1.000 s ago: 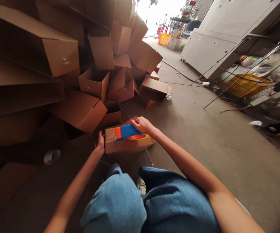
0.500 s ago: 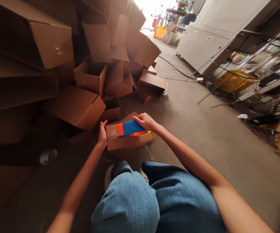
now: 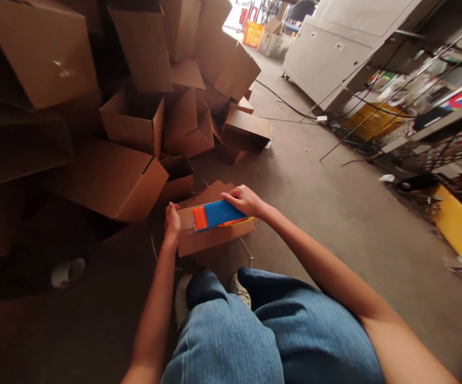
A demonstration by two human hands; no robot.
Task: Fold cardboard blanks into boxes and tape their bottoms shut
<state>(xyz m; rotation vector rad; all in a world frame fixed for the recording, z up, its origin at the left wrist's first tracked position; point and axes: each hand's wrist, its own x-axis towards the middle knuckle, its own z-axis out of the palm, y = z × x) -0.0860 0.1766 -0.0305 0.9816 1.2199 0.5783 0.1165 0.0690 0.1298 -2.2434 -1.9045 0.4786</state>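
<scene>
Closely, my right hand [image 3: 245, 201] wraps the rigid blue handle [image 3: 225, 213] of a light tape dispenser [image 3: 210, 217], its surest hold; my left hand [image 3: 172, 224] meets a stiff cardboard box [image 3: 215, 241], grip unclear, just beside the heaped cartons [image 3: 111, 178].

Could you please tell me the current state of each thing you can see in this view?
Cardboard box: lying flat on the floor, top closed.
Tape dispenser: resting on the box top.
Left hand: against the box's edge.
Right hand: gripping the dispenser.
Box pile: heaped, several boxes open.
</scene>
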